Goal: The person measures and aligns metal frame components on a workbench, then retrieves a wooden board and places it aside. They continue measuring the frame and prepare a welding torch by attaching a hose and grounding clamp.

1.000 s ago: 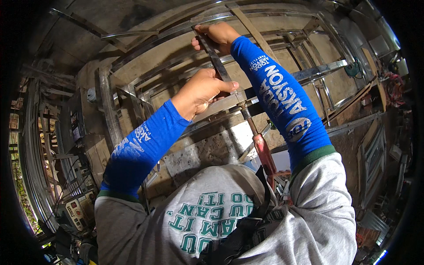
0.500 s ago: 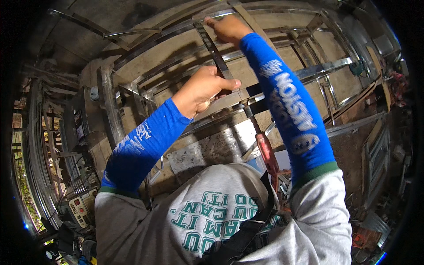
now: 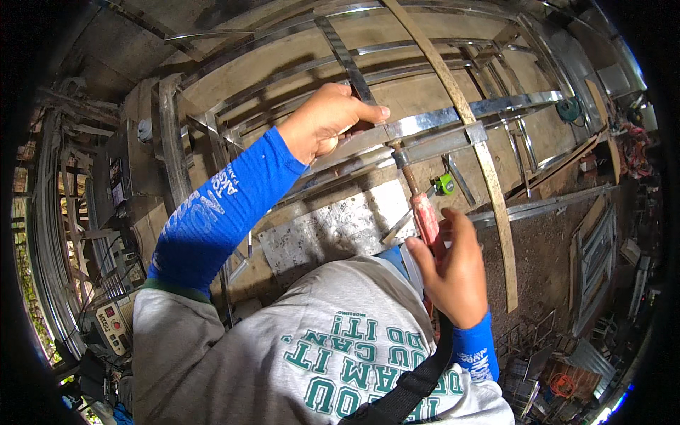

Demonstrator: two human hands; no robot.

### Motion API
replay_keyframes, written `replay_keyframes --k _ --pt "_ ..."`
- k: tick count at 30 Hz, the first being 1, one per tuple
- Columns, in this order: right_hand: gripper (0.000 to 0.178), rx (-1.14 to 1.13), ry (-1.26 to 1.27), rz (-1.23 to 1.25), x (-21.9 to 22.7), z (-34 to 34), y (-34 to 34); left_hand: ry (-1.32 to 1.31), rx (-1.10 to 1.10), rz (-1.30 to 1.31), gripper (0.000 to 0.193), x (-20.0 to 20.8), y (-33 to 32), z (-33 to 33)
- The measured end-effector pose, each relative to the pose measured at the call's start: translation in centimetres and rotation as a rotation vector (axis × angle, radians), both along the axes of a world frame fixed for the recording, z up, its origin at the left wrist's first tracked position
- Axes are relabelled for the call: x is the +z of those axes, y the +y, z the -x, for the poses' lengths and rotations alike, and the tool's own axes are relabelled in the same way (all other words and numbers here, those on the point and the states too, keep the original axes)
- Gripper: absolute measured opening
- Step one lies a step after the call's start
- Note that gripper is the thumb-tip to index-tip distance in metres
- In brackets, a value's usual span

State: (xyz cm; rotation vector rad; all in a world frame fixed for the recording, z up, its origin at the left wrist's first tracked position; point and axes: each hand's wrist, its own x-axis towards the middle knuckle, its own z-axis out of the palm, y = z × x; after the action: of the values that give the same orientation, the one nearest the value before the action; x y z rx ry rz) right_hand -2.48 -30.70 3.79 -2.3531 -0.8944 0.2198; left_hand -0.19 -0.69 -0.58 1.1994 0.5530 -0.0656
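My left hand [image 3: 327, 124] is closed at the joint of a dark metal crossbar [image 3: 343, 57] and a long shiny metal tube [image 3: 418, 125], its thumb laid along the joint. Below that joint, a clamp screw [image 3: 405, 170] with a red handle [image 3: 425, 216] runs up to the tube. My right hand [image 3: 457, 273] is at the lower part of this handle, thumb and fingers apart, not closed round it. The thin wooden strip [image 3: 448, 78] crosses over the tube, to the right of the clamp.
Welded metal frames [image 3: 170, 134] spread around the workpiece. A scuffed metal sheet [image 3: 333, 234] lies beneath, with a small green tool [image 3: 444, 184] close by. At lower left stands a machine with a control panel [image 3: 112, 329]; scrap metal [image 3: 538, 347] is piled at lower right.
My right hand has left the far end of the crossbar and come down toward me to the red handle. My left hand stays at the joint.
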Motion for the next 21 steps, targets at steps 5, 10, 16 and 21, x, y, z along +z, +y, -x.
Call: replay_keyframes --k 5,10,16,21 --pt "0.038 -0.077 -0.066 0.119 -1.9 1.1 2.4 -0.007 0.016 -0.004 0.016 1.0 -0.2 0.4" --pt "0.030 -0.079 -0.008 0.088 -2.9 0.1 2.3 -0.022 -0.006 0.044 0.015 0.2 0.3 0.1" --pt "0.026 -0.048 0.092 0.068 -2.9 -0.6 2.0 -0.043 0.051 0.054 0.020 -0.1 0.0 -0.1" --pt "0.022 -0.017 0.190 0.021 -2.3 -1.1 1.9 -0.024 0.035 0.048 0.022 0.0 0.2 0.0"
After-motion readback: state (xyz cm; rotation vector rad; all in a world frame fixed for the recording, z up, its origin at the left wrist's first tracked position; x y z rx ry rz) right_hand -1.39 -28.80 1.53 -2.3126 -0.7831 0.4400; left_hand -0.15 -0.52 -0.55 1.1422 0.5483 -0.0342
